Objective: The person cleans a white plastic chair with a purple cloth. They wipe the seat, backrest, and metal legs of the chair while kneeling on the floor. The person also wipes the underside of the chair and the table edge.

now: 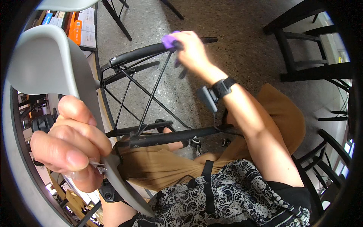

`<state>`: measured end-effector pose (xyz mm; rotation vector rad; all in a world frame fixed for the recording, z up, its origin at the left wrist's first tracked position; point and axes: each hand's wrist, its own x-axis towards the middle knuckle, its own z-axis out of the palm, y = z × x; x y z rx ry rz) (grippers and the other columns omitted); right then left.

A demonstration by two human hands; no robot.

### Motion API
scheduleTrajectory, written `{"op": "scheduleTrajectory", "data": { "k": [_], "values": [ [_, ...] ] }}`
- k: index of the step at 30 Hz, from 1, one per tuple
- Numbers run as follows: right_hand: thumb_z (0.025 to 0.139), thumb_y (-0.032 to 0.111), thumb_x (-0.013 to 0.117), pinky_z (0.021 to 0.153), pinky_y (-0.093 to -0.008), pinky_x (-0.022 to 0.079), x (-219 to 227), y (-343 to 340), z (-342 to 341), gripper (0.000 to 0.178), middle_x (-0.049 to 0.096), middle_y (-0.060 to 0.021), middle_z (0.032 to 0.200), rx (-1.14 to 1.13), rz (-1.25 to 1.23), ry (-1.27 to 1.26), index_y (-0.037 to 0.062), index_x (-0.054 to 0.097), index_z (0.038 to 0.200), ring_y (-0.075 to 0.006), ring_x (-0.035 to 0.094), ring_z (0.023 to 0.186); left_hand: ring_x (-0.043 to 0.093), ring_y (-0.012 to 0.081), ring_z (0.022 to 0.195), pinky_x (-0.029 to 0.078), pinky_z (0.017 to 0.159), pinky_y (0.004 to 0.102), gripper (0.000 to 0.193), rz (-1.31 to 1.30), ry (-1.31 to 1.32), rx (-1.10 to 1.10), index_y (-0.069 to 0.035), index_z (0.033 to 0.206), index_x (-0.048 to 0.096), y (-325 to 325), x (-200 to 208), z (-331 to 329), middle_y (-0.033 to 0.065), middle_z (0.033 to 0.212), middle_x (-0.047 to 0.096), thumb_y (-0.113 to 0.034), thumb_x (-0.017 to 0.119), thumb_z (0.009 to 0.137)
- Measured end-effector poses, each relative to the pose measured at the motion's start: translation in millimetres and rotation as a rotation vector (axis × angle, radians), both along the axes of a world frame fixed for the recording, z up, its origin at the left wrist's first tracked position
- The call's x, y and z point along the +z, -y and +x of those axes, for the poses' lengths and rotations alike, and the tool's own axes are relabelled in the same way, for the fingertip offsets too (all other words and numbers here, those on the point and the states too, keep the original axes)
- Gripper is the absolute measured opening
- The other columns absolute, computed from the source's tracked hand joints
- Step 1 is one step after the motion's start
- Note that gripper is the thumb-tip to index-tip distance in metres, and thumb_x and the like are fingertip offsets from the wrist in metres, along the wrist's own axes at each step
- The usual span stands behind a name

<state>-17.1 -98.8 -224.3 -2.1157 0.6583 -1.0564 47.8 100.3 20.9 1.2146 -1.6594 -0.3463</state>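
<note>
A chair with a grey moulded seat [84, 72] is tipped over in front of me, its black legs [140, 55] and crossed metal rods pointing right. My right hand [191, 51] grips a purple cloth [170, 39] against the far leg, towards its tip. A small dark piece dangles below that hand; I cannot make out what it is. Close to the camera, my left hand [72, 142] is closed beside the seat's edge. Crumpled clear plastic film [99, 166] pokes out between its thumb and fingers. Whether that hand also touches the seat cannot be seen.
Black wooden chairs [302, 56] stand to the right on the speckled floor [234, 41]. At the far left, a shelf carries orange and white boxes [77, 34]. Another pale seat [68, 3] shows at the top edge. The near chair leg [170, 137] crosses above my lap.
</note>
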Motion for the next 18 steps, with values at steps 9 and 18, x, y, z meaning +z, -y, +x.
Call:
{"op": "scheduleTrajectory", "data": {
  "k": [9, 18],
  "values": [
    [0.067, -0.013, 0.052, 0.089, -0.0391, 0.047, -54, 43, -44, 0.048, 0.066, -0.0109, 0.102, -0.229, -0.094, -0.168, 0.0096, 0.064, 0.107, -0.0306, 0.059, 0.100, 0.035, 0.0071, 0.038, 0.029, 0.068, 0.0298, 0.012, -0.063, -0.082, 0.045, -0.014, 0.090, 0.047, 10, -6, -12, -0.0063, 0.049, 0.045, -0.022, 0.055, 0.093],
    [0.067, -0.006, 0.057, 0.097, -0.0409, 0.044, 6, -29, 10, 0.049, 0.065, -0.0114, 0.111, 0.089, 0.004, 0.164, 0.0100, 0.062, 0.113, -0.0329, 0.055, 0.112, 0.030, 0.0075, 0.040, 0.029, 0.066, 0.0302, 0.013, -0.110, -0.083, 0.088, -0.011, 0.089, 0.049, 12, -17, -7, -0.0051, 0.050, 0.039, -0.021, 0.053, 0.095]
  ]
}}
